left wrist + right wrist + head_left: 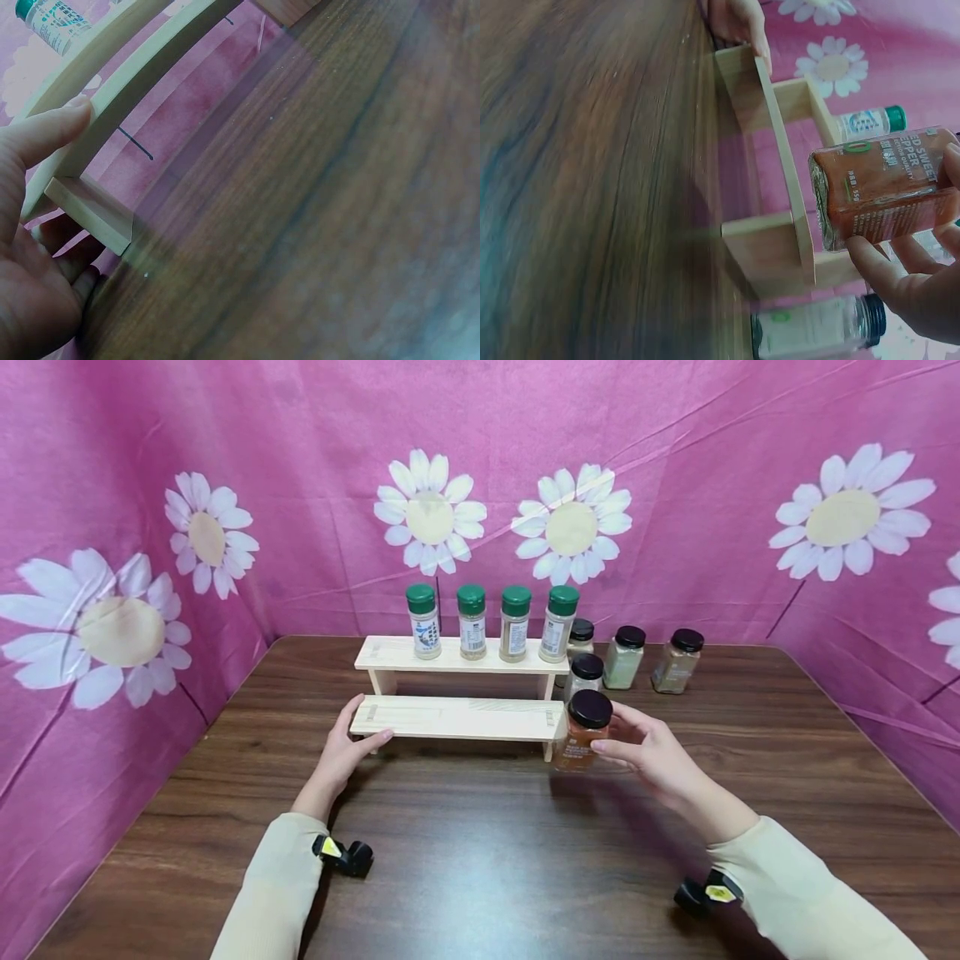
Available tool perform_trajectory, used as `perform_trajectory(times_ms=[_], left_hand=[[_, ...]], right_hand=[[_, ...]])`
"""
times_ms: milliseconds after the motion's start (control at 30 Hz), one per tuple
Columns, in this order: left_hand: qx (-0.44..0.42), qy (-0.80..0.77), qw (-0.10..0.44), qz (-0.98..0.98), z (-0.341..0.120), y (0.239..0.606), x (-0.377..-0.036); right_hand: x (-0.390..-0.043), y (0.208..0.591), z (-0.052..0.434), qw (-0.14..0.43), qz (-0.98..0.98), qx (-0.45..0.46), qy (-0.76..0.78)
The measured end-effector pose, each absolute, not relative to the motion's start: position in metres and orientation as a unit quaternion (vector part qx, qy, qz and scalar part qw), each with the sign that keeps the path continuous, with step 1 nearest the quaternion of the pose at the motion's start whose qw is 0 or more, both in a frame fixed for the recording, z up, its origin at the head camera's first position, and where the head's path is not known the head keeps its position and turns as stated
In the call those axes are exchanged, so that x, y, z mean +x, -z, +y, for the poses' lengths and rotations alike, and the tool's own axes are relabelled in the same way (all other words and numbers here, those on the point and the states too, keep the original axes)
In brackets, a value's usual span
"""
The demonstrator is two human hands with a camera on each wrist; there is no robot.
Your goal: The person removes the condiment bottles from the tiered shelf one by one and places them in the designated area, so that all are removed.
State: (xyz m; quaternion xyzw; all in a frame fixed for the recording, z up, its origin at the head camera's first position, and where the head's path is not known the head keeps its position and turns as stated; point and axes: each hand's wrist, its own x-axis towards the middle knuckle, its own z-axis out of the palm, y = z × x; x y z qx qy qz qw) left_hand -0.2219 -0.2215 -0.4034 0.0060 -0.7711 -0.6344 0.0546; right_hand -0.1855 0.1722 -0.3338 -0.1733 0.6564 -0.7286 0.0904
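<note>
I am holding a square glass jar of orange-red spice with a black lid [583, 732] in my right hand [651, 753], my fingers and thumb curling round its sides. The jar is standing upright just off the right end of the two-step pale wooden rack [457, 717], at about four o'clock from the rack's middle; whether its base is touching the dark wood-grain surface [480, 860] I cannot tell. In the right wrist view the jar [885, 187] is lying across the frame beside the rack's end post, with my fingertips [870, 259] wrapping under it.

My left hand [343, 753] is resting against the left end of the lower step, at about eight o'clock from the rack's middle, fingers nearly straight and the thumb [52, 131] pressing on the front edge of the board.

Four clear shakers with green caps [491, 622] are standing in a row on the upper step. At two o'clock from the rack, four more black-lidded glass jars [624, 657] are standing on the surface, the nearest just behind the jar I am holding. A pink cloth printed with white daisies [675, 485] is hanging around the surface.
</note>
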Motion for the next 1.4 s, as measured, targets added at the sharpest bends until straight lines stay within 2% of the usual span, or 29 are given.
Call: perform_trajectory(times_ms=[667,1400], left_hand=[[0.004,0.634,0.049,-0.772,-0.22,0.402,-0.222],[0.007,0.632,0.05,-0.774,-0.222,0.403,-0.223]], right_hand=[[-0.199,0.348,0.223,0.097,0.613,-0.221,0.753],[-0.254,0.356,0.264,0.109,0.607,-0.192,0.764]])
